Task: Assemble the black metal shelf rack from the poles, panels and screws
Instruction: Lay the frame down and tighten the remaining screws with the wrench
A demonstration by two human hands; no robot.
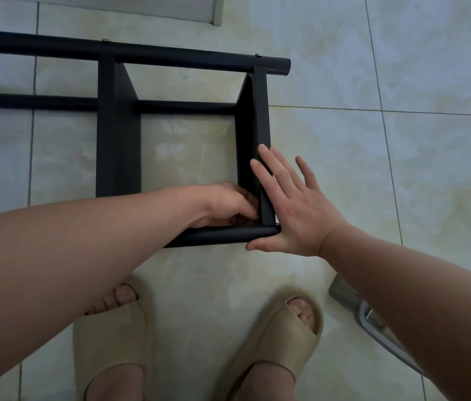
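Black metal shelf rack (118, 134): rigid, likely light, slick paint. Right hand (298, 209) grip released, flat against black end panel (261, 111). Left hand (225, 204) curled opposite, contents hidden. Hold black round pole (222, 234) below grip.

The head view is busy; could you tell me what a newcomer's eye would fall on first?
The half-built black rack lying on the pale tiled floor, centre-left, stands out first. At its near right corner the right hand rests flat, fingers spread, against the right panel and near pole, while the left hand curls its fingers inside that corner, whatever it holds hidden. Beige slippers fill the bottom.
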